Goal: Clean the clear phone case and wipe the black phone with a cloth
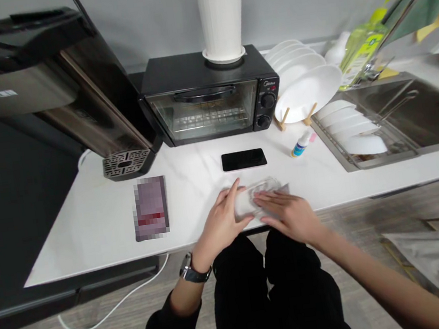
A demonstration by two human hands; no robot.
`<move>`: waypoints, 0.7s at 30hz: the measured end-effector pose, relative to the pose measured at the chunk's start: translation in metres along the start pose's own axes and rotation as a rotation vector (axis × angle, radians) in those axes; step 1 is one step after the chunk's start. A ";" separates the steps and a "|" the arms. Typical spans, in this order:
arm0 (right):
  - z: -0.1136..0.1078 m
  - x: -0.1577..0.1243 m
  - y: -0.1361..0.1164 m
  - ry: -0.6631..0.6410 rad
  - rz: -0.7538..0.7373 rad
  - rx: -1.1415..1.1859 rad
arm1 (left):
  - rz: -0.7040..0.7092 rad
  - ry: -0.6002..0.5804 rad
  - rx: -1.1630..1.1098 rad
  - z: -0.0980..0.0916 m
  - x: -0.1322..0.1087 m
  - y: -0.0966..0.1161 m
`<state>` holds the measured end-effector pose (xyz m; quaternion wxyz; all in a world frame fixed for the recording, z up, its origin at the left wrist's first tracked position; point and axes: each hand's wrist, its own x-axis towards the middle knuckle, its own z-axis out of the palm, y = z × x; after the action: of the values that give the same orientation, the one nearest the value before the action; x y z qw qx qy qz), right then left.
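- The left hand (222, 222) and the right hand (286, 214) are both on a small clear plastic container (256, 194), a little below the centre of the frame, near the front edge of the white countertop (90, 224).
- The left hand wraps around the left end of the container, with fingers curled over it. The right hand lies flat on top, fingers stretched out and pressing down. I cannot tell if the container has something inside.
- In my judgement, the container is close to the counter edge, so a push toward the person can slide it off to the floor. The plastic looks thin, so hard pressure from the flat hand may bend or crack it.
- A black phone (243, 159) lies just behind the container; a sudden slip forward could knock it.
- A small bottle (301, 144) stands to the right of the phone and can fall over easily.
- The surface is smooth and white. At centre top stands a black toaster oven (205, 99) with a white utensil holder (221, 18) on it.
- At upper left is a dark water dispenser (43, 85), and a flat blurred object lies on the counter below it.
- At the right are white plates (305, 80) in a rack, a steel sink (410, 112) and a green soap bottle (361, 46).
- The wall is grey; the floor looks like grey wood.
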<state>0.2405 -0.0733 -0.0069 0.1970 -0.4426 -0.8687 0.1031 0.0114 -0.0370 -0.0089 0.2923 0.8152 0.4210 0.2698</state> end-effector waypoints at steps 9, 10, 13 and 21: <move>0.004 -0.001 0.000 -0.023 -0.097 0.051 | 0.010 -0.069 0.020 -0.007 0.001 -0.003; 0.001 -0.003 0.004 -0.012 -0.077 0.027 | 0.010 -0.078 0.026 -0.008 0.001 -0.003; 0.000 -0.002 0.009 0.052 -0.024 -0.053 | 0.016 -0.104 0.022 -0.009 0.003 -0.003; -0.011 0.001 0.026 -0.122 -0.249 0.092 | 0.004 -0.125 0.019 -0.009 0.003 -0.002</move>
<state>0.2635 -0.0571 -0.0056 0.1752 -0.3149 -0.9216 0.1442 0.0054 -0.0311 -0.0040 0.3095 0.8341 0.4028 0.2149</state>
